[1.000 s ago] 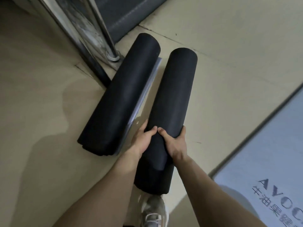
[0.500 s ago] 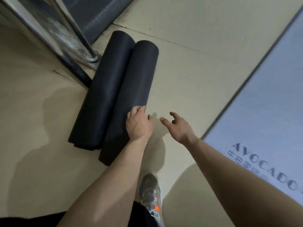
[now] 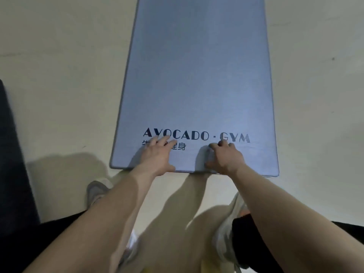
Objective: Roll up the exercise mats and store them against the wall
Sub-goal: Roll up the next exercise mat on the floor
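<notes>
A blue-grey exercise mat (image 3: 197,75) printed "AVOCADO · GYM" lies flat on the pale floor, stretching away from me. Both hands are at its near short end. My left hand (image 3: 157,154) lies on top of the mat with fingers straight, covering part of the print. My right hand (image 3: 224,156) has its fingers curled on the mat just inside the edge, with the thumb down at the edge, where the mat looks slightly raised. One dark rolled mat (image 3: 11,154) shows as a blurred strip at the left edge of the view.
My shoes (image 3: 96,192) stand on the floor just behind the mat's near edge, with my knees bent below my arms. Bare pale floor (image 3: 59,75) lies on both sides of the blue mat.
My view has swung right, from the two black rolled mats to the flat blue mat. Both hands have left the black roll and come down onto the blue mat's near end.
</notes>
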`<state>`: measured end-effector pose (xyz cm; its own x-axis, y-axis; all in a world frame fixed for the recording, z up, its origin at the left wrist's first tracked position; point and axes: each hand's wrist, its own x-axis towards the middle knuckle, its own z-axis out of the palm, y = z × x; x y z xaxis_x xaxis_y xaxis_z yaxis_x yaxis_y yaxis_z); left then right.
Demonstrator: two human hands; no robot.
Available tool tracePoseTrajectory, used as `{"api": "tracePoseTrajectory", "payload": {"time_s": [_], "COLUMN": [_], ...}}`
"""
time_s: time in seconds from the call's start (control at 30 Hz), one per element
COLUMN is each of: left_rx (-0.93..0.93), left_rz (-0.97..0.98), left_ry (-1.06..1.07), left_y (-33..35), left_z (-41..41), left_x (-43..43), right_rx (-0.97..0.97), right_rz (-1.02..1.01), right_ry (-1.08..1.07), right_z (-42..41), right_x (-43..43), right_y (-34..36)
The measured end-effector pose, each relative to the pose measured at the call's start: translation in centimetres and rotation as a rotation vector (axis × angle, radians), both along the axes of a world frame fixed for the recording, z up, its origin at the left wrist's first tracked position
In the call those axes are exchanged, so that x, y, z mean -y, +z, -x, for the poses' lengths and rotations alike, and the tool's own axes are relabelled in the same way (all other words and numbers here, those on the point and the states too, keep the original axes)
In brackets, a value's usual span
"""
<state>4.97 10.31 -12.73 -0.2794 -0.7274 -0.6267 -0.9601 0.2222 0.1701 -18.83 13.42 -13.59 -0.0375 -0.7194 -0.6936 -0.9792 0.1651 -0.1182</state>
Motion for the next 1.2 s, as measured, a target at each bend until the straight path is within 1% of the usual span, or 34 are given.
{"api": "tracePoseTrajectory", "payload": {"time_s": [0.07, 0.13, 0.2, 0.27, 0.33, 0.4, 0.47, 0.5, 0.53, 0.57, 0.63, 0.7, 0.73, 0.8, 0.9, 0.97, 1.07, 1.2], "left_rx": [0.097, 0.155, 0.136, 0.074, -0.022, -0.093, -0.168, -0.190, -0.187, -0.161, -0.088, -0.110, -0.117, -0.087, -0.138, -0.191, -0.134, -0.158], "left_rz": [-0.005, 0.073, 0.136, 0.061, -0.069, -0.182, -0.246, -0.228, -0.158, -0.047, 0.229, 0.502, 0.623, 0.758, 0.822, 0.764, 0.518, 0.369], "left_ry": [-0.083, -0.166, -0.224, -0.212, -0.136, -0.036, 0.047, 0.078, 0.097, 0.100, 0.090, 0.096, 0.071, 0.026, 0.034, 0.013, -0.102, -0.081], "left_y": [-2.1, -3.2, -3.6, -3.1, -2.1, -0.4, 1.3, 2.2, 3.0, 3.5, 3.8, 2.9, 2.0, 0.0, -2.7, -3.8, -5.0, -4.6], "left_z": [0.6, 0.4, -0.2, -0.8, -1.3, -1.6, -1.7, -1.6, -1.3, -0.9, -0.1, 0.8, 1.1, 1.4, 0.9, 0.2, -1.1, -1.1], "left_x": [-1.1, -1.8, -1.3, -0.3, 0.9, 2.4, 4.0, 4.7, 5.2, 5.7, 6.3, 6.4, 6.5, 7.0, 7.5, 6.6, 5.1, 5.1], "right_rx": [-0.051, -0.116, -0.163, -0.162, -0.079, 0.032, 0.153, 0.185, 0.174, 0.135, 0.037, -0.011, -0.053, -0.167, -0.215, -0.184, -0.142, -0.234], "right_rz": [0.036, 0.089, 0.158, 0.169, 0.118, -0.023, -0.100, -0.087, -0.034, 0.061, 0.336, 0.610, 0.697, 0.802, 0.867, 0.805, 0.645, 0.534], "right_ry": [0.082, 0.151, 0.181, 0.195, 0.189, 0.210, 0.188, 0.160, 0.133, 0.111, 0.047, 0.017, 0.047, 0.078, 0.054, 0.063, 0.144, 0.259], "right_z": [0.7, 0.6, 0.6, 0.6, 1.1, 1.9, 2.7, 2.9, 3.0, 3.2, 3.4, 3.4, 3.3, 2.9, 2.0, 1.6, 2.4, 2.9], "right_x": [-1.6, -2.9, -3.4, -3.2, -2.4, -0.7, 1.7, 2.6, 3.2, 3.8, 4.5, 4.9, 5.1, 5.8, 6.3, 5.3, 3.1, 2.9], "right_y": [-2.3, -3.8, -4.5, -4.2, -3.1, -0.4, 2.5, 3.7, 4.5, 4.8, 4.3, 2.9, 1.9, 0.1, -2.4, -3.3, -4.2, -4.8]}}
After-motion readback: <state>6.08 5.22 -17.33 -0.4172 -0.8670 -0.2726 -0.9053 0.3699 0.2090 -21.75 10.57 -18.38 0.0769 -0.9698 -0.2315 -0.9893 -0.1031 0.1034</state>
